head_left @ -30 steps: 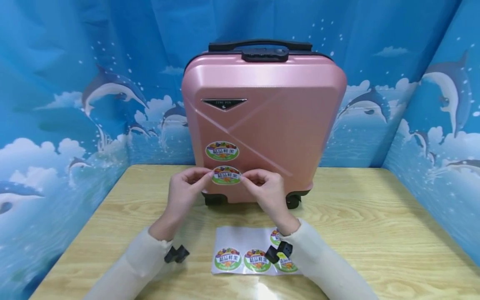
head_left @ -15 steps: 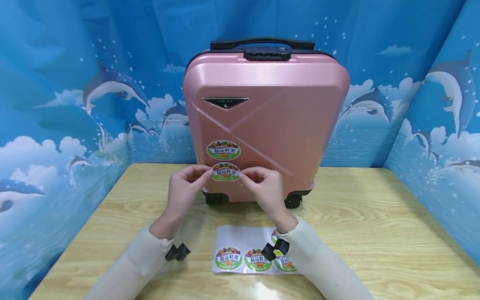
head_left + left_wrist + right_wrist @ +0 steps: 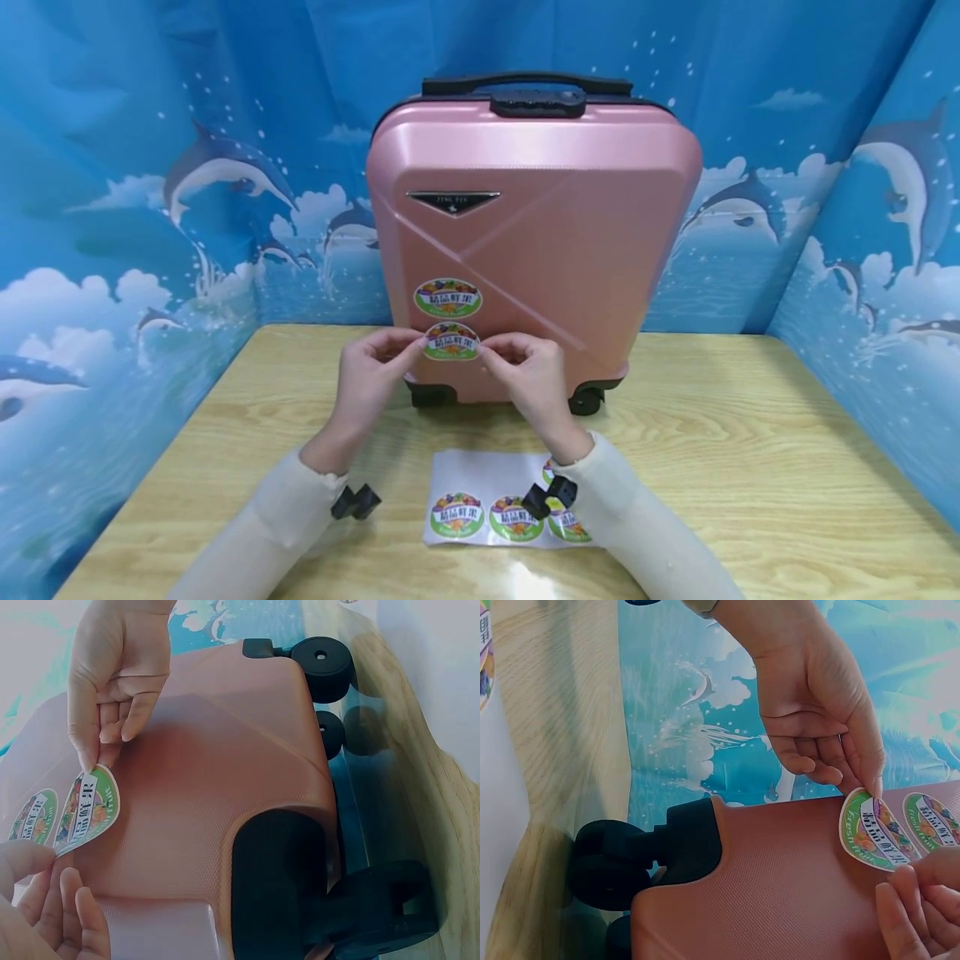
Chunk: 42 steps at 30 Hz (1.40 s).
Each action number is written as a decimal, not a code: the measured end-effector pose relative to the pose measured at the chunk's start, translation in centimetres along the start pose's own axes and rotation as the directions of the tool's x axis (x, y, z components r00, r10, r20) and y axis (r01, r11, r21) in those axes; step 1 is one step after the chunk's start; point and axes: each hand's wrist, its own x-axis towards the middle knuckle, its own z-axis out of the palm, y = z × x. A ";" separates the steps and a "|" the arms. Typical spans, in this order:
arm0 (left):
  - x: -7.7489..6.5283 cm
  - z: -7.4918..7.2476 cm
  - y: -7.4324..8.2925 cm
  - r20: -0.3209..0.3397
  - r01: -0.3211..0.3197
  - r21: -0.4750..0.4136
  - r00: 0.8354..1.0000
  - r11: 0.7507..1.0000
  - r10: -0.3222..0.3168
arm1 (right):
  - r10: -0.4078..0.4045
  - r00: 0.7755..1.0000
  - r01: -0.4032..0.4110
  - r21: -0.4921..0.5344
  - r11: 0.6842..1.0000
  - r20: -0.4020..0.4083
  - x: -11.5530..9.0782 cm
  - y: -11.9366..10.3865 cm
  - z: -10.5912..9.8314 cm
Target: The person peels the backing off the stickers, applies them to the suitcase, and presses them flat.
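Between both hands is an oval fruit sticker, pinched at its two ends close against the front of a pink suitcase. My left hand holds the left end between thumb and forefinger; my right hand does the same at the right end. Just above it, a matching sticker lies flat on the shell. In the left wrist view the held sticker bows slightly, its lower edge off the surface. The right wrist view shows the held sticker beside the stuck one.
A white sticker sheet with several oval stickers lies on the wooden table below the hands, partly covered by the right sleeve. The suitcase stands on black wheels. Behind hangs a blue dolphin-print curtain.
The held sticker has moved slightly up, closer under the upper sticker, with both hands keeping their pinch. The view has shifted a little.
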 end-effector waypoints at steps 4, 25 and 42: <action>0.0 0.0 -0.1 0.006 -0.004 0.001 1.000 1.000 0.004 | 0.000 1.000 0.000 0.011 1.000 -0.010 0.3 1.5 0.1; 0.3 -0.1 0.2 0.001 0.010 0.029 1.000 1.000 -0.010 | -0.104 0.994 0.100 -0.087 0.991 -0.040 0.9 3.7 0.3; 0.3 -0.3 0.4 -0.001 -0.123 0.158 0.992 0.980 0.125 | -0.165 0.985 0.154 -0.171 0.973 -0.053 0.9 3.6 0.3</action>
